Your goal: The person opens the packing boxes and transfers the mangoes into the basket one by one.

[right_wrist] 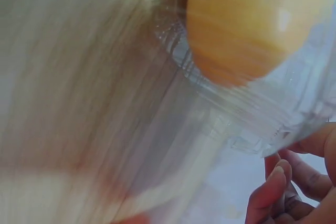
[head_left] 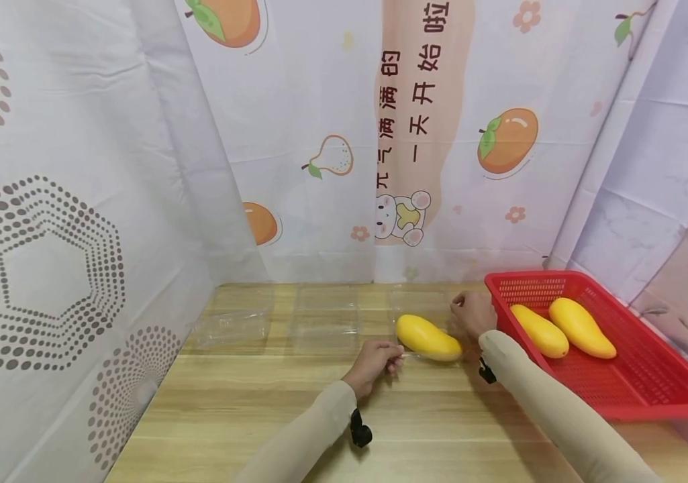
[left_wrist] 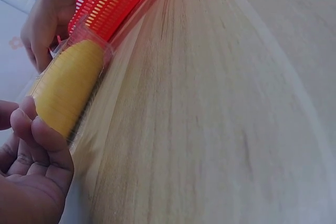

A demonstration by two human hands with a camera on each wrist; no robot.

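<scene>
A yellow mango (head_left: 427, 337) lies in a clear plastic box (right_wrist: 231, 98) on the table. At the box's near left corner, my left hand (head_left: 374, 364) pinches the rim between thumb and fingers. My right hand (head_left: 474, 314) is at the right side, by the red basket, its thumb and fingers pinching the clear edge in the right wrist view. The left wrist view shows the mango (left_wrist: 68, 85) through the plastic, with the left hand (left_wrist: 34, 166) in front and the right hand (left_wrist: 44, 30) beyond. Glare and blur hide whether the lid is closed.
A red perforated basket (head_left: 652, 409) stands at the right, holding two more mangoes (head_left: 582, 329). Left of the hands are two further clear boxes, a middle one (head_left: 325, 329) and a far left one (head_left: 231, 329). Printed curtains (head_left: 319, 261) border the wooden table (head_left: 247, 402).
</scene>
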